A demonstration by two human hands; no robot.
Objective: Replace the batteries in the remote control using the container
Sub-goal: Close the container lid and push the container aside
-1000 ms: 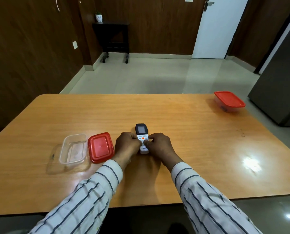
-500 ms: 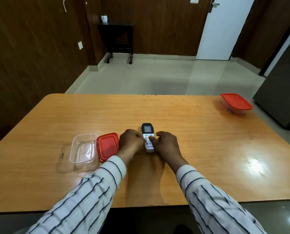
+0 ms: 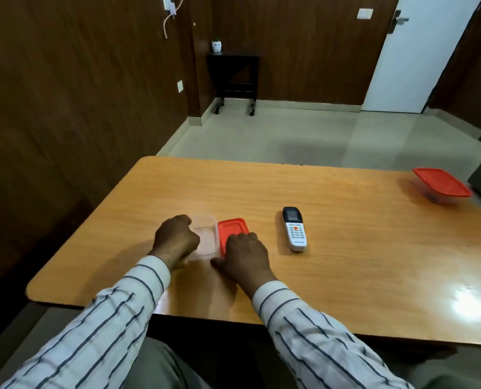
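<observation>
While the wooden table [image 3: 346,265] is filling most of the view, two striped sleeves are reaching over its near edge toward a pair of things lying side by side. The clear container [image 3: 205,237], open and shallow with rounded corners, is sitting at the left, and its red lid [image 3: 231,227] is lying flat just beside it on the right. The left hand [image 3: 176,239] is curling into a loose fist against the container's left rim; whether it is actually gripping the rim cannot be told. The right hand [image 3: 246,255] is resting palm down with fingers bent over the near end of the red lid, touching it. The remote control [image 3: 294,232] is lying face up, apart from both hands, to the right of the lid: a slim white body with a dark screen end pointing away, an orange button and rows of small keys. A second container with a red lid [image 3: 441,185] is sitting closed near the far right corner.
</observation>
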